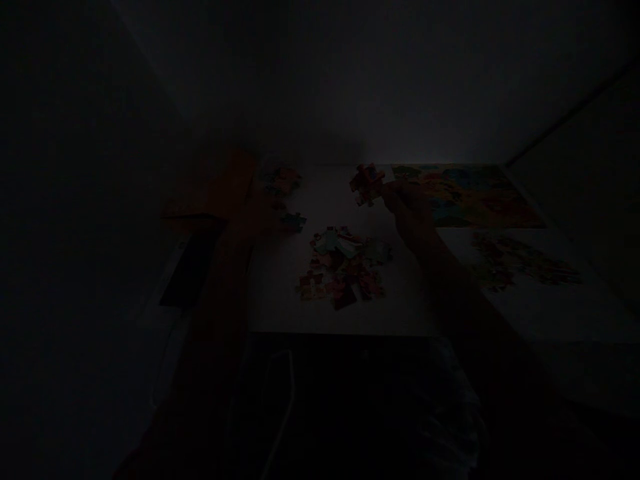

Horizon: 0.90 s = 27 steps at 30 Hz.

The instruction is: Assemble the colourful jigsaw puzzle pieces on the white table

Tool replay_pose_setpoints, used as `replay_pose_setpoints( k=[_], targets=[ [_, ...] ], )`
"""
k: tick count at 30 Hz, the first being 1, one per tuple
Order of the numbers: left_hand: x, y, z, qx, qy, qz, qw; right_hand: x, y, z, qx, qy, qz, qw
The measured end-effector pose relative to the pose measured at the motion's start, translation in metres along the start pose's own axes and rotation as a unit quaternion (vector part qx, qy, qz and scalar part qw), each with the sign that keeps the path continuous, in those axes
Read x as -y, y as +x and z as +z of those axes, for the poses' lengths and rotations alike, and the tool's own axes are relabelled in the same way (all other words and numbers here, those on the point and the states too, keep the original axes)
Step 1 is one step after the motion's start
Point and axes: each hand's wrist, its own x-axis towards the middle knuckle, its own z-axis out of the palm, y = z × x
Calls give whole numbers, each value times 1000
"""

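The picture is very dark. My right hand (407, 207) pinches a reddish puzzle piece (367, 183) by its right side, above the far part of the white table (325, 193). On the left, my left hand (257, 217) has its fingertips at a teal puzzle piece (295, 221); its fingers are too dark to make out, so I cannot tell if it grips the piece. Between my hands and nearer to me lies a loose pile of puzzle pieces (343, 260). More pieces (283, 180) lie beyond my left hand.
A colourful printed picture (465, 193) lies at the back right. Nearer on the right are scattered puzzle pieces (525, 260). An orange object (227, 180) and a dark flat object (190, 267) are on the left. The table's front edge (340, 333) runs before my lap.
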Motion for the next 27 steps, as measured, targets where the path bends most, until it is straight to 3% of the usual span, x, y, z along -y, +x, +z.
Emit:
replay_pose_setpoints(
  k=[4,7,12,20,24,27],
  targets=[
    [-12,0,1,37,50,-34,997,-3,0,1,-6,16,2,1000],
    [-22,0,1,29,31,-60,997,-6,1,3,-12,26,-1,1000],
    [-33,3,7,-34,-99,-62,993,-11,2,3,-35,35,3,999],
    [-39,15,18,-113,-283,-81,949,-11,3,0,-39,21,32,998],
    [-43,17,22,-130,-304,-50,943,-7,3,0,-41,16,49,998],
    [-45,12,23,-75,-294,9,953,-7,4,-2,-43,12,51,998]
  ],
)
